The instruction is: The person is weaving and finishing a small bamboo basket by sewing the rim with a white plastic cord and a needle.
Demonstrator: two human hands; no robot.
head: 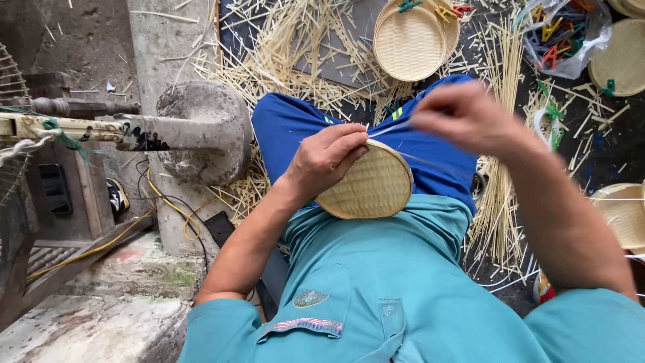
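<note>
We see the left hand [327, 160] curled over the upper edge of a small round woven tray [371, 185], fingers pressed together and gripping its rim; the tray rests tilted on the lap, just below and to the right of that hand. The right hand [463, 115] is raised up and to the right of the tray, blurred, fingertips pinched on a thin pale strip [388, 130] that runs back to the rim beside the left fingers. Beyond the right hand lie a stack of finished trays [410, 42], scattered bamboo sticks [500, 202] and a bag of coloured clips [561, 33].
</note>
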